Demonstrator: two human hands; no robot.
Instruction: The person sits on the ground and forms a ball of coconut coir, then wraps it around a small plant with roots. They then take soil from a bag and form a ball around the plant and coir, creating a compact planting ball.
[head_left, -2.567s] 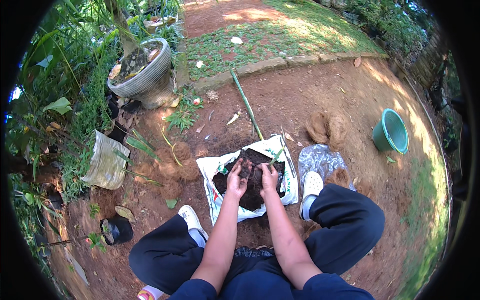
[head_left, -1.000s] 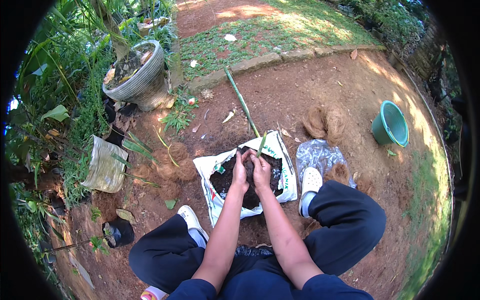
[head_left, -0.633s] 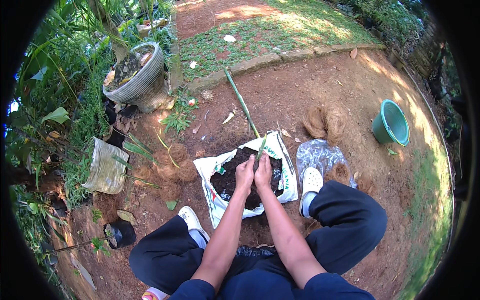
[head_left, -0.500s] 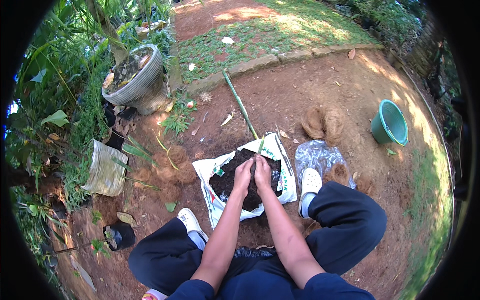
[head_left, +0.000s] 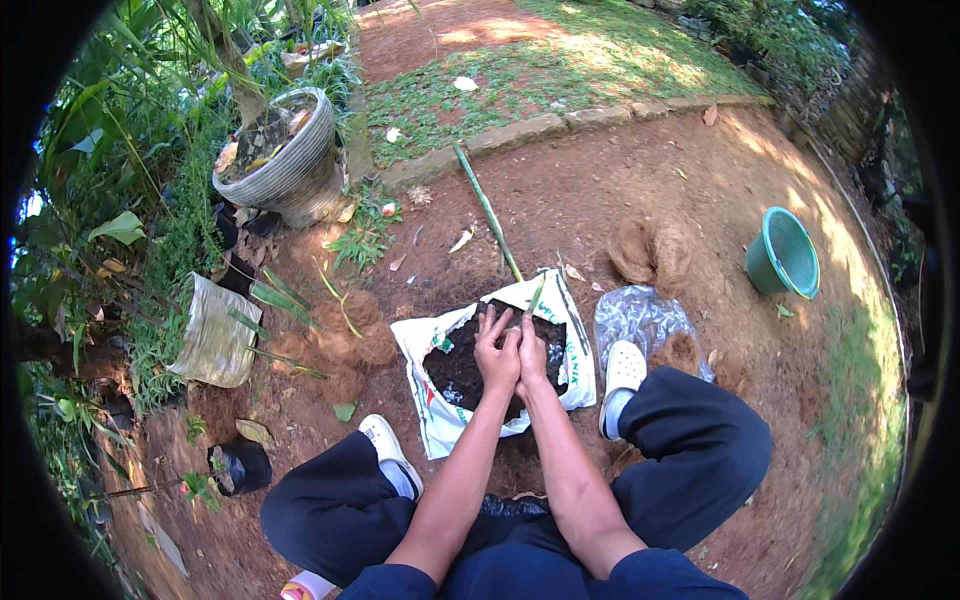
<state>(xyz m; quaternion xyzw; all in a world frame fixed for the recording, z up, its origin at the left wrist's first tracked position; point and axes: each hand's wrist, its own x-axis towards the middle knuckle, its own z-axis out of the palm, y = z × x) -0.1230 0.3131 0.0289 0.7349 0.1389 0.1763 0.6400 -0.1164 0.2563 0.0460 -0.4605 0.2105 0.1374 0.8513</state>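
Observation:
A white plastic sack of dark soil lies rolled open on the ground between my feet. Both hands meet over the soil. From the fingertips of my right hand rises a short green leaf cutting; its lower end is hidden in the closed fingers. My left hand is up against the right one, its fingers apart and its thumb side touching the right hand. Whether anything lies between the two palms is hidden.
Brown fibre clumps and a clear plastic bag lie right of the sack. A green bucket stands farther right. Beyond the sack lies a green stalk. Leaf cuttings, more fibre and a black plant bag are left.
My left hand has spread its fingers and come slightly away from the right, where both were pressed together before. The leaf cutting now leans a little right.

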